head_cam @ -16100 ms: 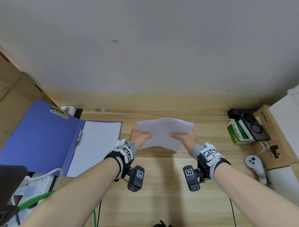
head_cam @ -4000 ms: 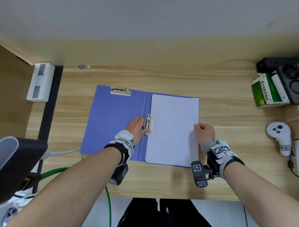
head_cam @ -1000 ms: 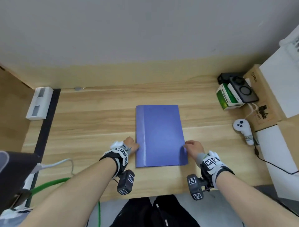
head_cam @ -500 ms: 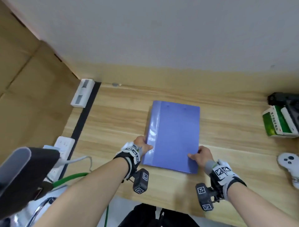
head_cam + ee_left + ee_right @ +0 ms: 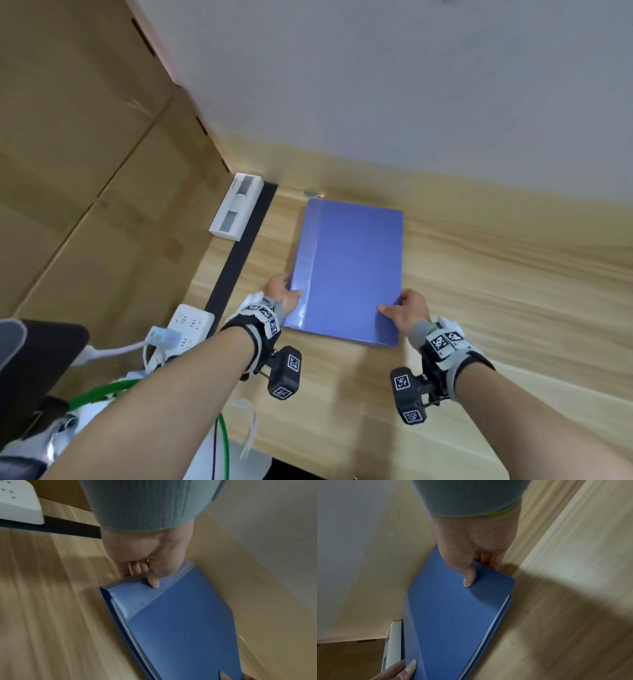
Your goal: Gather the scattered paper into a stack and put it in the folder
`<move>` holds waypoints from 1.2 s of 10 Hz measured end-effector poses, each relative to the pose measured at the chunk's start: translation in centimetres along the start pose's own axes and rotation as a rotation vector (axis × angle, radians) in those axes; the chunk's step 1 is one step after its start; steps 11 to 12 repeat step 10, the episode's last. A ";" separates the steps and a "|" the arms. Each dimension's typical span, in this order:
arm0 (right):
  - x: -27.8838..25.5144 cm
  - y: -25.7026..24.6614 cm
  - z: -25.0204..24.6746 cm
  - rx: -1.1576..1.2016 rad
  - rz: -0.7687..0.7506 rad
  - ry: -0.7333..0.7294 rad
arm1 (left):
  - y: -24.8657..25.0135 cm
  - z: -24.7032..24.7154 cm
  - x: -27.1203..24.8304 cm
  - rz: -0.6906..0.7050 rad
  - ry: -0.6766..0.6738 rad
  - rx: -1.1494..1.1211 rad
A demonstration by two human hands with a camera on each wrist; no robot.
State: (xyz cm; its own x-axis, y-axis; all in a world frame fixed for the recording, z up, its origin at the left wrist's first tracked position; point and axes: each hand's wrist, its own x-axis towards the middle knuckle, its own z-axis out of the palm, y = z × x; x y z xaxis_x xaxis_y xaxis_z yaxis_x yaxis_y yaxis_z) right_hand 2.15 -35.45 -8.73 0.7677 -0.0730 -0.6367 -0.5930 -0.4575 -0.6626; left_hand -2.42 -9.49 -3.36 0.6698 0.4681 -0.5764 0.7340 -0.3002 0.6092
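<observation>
Folder (image 5: 349,270) closed, flat on desk (image 5: 496,308), now nearer white tray (image 5: 236,207) than half second ago. My left hand (image 5: 282,296) pinches spine edge, right hand (image 5: 409,310) pinches open edge, thumbs on cover. Only wrist views show paper (image 5: 496,616) edge inside and fingers beneath. Power strip (image 5: 190,325) left of folder.

Even light; wrist views dim, motion-blurred; wide-angle edge distortion.

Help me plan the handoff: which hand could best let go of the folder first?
Probably the right hand: it only pinches the open edge, while the left hand grips the folder by its spine.
</observation>
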 end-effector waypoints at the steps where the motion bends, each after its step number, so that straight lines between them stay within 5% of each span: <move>1: 2.2 -0.9 4.2 -0.013 0.009 0.046 | -1.2 -2.1 4.0 0.005 -0.007 -0.032; 5: 2.2 -4.1 9.1 0.041 0.101 0.144 | -2.9 -3.9 8.7 0.186 0.128 0.122; 12: -0.3 -3.3 4.0 0.081 0.089 0.169 | 1.5 -3.1 3.2 0.259 0.097 0.133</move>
